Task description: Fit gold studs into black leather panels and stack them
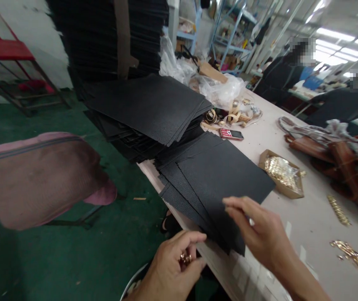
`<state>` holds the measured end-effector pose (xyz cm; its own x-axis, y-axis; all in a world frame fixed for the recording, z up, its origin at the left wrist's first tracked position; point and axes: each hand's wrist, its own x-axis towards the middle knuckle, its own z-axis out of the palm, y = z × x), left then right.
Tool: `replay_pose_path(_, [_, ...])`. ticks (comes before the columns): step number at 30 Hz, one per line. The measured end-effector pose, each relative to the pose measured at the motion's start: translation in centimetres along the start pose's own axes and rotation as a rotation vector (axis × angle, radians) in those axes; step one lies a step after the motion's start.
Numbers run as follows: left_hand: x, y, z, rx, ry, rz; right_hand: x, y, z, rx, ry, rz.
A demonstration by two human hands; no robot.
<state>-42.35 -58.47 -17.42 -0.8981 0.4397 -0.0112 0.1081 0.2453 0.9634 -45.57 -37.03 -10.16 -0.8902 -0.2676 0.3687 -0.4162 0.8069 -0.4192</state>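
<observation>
My left hand [171, 265] is curled at the table's near edge, closed on small gold metal pieces [185, 258] in its palm. My right hand [254, 232] reaches over the near corner of a fanned stack of black textured sheets [216, 175], fingers pinched at the top sheet's edge. A larger pile of black sheets [147, 104] lies further back on the table.
A cardboard box of gold hardware [282, 172] sits right of the sheets, with gold chains [356, 261] at the right edge. A red phone [231, 134], plastic bags [219, 90] and brown leather bags [338, 161] lie beyond. A pink stool [41, 175] stands on the green floor. People sit at far right.
</observation>
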Motion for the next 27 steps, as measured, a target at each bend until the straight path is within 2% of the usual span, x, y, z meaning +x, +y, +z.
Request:
replay_pose_path(3, [0.3, 0.2, 0.8, -0.174, -0.031, -0.204, 2.1, 3.9, 0.0, -0.221, 0.068, 0.033])
replay_pose_path(6, [0.6, 0.4, 1.3, -0.309, -0.03, -0.315, 2.1, 5.5, 0.6, -0.356, -0.002, 0.041])
replay_pose_path(11, [0.4, 1.2, 1.1, -0.383, -0.066, -0.316, -2.5, 2.9, 1.0, -0.244, -0.098, 0.058])
replay_pose_path(16, [-0.2, 1.7, 1.3, -0.546, -0.084, -0.315, -8.2, 0.1, 0.5, 0.045, -0.172, 0.153])
replay_pose_path(19, [-0.8, 2.0, 1.2, -0.492, -0.157, -0.365, -10.5, 0.0, 0.0, 0.247, -0.113, 0.3])
replay_pose_path(23, [-2.0, 1.9, 0.0, -0.558, -0.299, -0.382, -12.0, 1.4, -0.7, 0.397, 0.051, 0.648])
replay_pose_path(27, [-2.6, 0.9, -0.5, -0.645, -0.299, -0.331, -12.1, 3.6, -0.9, 0.648, 0.097, 0.877])
